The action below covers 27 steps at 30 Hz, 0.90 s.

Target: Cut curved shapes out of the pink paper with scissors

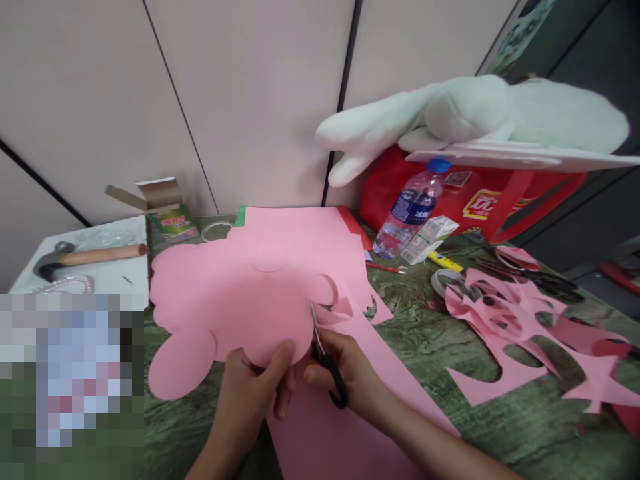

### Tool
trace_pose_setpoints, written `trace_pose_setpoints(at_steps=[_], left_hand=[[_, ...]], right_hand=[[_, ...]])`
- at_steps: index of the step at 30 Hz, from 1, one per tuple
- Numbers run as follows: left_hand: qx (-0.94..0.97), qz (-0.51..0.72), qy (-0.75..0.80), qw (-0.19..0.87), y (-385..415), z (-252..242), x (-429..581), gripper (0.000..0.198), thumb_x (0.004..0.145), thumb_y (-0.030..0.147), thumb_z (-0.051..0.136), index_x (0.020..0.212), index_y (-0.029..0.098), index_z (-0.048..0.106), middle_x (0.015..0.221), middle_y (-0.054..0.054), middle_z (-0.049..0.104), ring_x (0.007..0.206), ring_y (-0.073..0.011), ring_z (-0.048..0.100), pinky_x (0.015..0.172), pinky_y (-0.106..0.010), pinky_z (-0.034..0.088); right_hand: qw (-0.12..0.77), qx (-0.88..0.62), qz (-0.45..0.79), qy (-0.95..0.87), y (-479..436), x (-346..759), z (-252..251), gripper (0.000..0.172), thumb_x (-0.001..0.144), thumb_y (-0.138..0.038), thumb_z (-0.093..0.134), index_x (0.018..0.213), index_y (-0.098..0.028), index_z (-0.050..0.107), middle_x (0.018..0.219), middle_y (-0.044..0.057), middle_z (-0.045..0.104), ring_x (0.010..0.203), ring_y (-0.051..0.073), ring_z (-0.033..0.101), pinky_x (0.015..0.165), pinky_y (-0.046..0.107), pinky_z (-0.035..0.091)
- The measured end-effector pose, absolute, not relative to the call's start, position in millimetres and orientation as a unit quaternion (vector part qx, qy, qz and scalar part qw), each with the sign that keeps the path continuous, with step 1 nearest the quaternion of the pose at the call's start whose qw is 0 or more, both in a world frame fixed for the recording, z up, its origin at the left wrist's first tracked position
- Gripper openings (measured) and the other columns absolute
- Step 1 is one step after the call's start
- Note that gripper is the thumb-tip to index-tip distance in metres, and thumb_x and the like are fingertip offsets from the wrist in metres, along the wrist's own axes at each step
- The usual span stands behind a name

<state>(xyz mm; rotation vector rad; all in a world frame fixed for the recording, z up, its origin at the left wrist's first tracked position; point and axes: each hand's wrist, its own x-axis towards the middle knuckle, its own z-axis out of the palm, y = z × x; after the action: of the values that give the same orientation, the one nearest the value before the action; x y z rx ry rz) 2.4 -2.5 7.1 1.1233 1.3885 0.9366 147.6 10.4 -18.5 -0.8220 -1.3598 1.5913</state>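
My left hand (253, 383) pinches the near edge of a large pink paper cut-out (235, 300) with rounded lobes, holding it up over the table. My right hand (345, 373) grips black-handled scissors (325, 353), whose blades point up into the paper's right edge. Under both hands lies a bigger pink paper sheet (345, 413) spread on the green marbled table (425, 340).
Pink paper offcuts (520, 333) lie at the right with a tape roll (447, 283) and another pair of scissors (540, 277). A water bottle (410, 213), small box, red bag (480, 197) and white plush toy (470, 120) stand behind. A hammer (85, 257) lies at the left.
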Motion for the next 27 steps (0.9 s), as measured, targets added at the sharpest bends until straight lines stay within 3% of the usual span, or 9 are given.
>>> trace_pose_setpoints(at_steps=[7, 14, 27], left_hand=[[0.470, 0.393, 0.585, 0.531, -2.1, 5.3, 2.2, 0.046, 0.077, 0.042, 0.057, 0.038, 0.018, 0.050, 0.026, 0.005, 0.042, 0.025, -0.0061, 0.036, 0.035, -0.020, 0.023], [0.470, 0.402, 0.577, 0.534, -0.5, 2.7, -0.3, 0.049, 0.078, 0.045, 0.055, 0.037, 0.018, 0.050, 0.026, 0.005, 0.041, 0.025, -0.0057, 0.035, 0.036, -0.021, 0.022], [0.463, 0.411, 0.581, 0.528, -0.6, 4.6, -0.5, 0.048, 0.078, 0.044, 0.056, 0.038, 0.018, 0.050, 0.026, 0.005, 0.041, 0.027, -0.0068, 0.036, 0.038, -0.022, 0.023]], right_hand=[[0.422, -0.333, 0.653, -0.534, 10.0, 147.2, -15.8, 0.048, 0.064, -0.060, 0.070, 0.071, -0.018, 0.047, 0.066, -0.001, 0.048, 0.064, 0.015, 0.043, 0.060, 0.027, 0.035], [0.415, -0.353, 0.651, -0.528, 9.1, 148.9, -17.4, 0.046, 0.063, -0.057, 0.073, 0.069, -0.017, 0.050, 0.060, -0.003, 0.045, 0.055, 0.010, 0.036, 0.051, 0.024, 0.029], [0.394, -0.392, 0.658, -0.508, 8.4, 149.4, -19.1, 0.040, 0.064, -0.049, 0.074, 0.068, -0.016, 0.051, 0.051, -0.004, 0.048, 0.046, 0.009, 0.043, 0.044, 0.022, 0.033]])
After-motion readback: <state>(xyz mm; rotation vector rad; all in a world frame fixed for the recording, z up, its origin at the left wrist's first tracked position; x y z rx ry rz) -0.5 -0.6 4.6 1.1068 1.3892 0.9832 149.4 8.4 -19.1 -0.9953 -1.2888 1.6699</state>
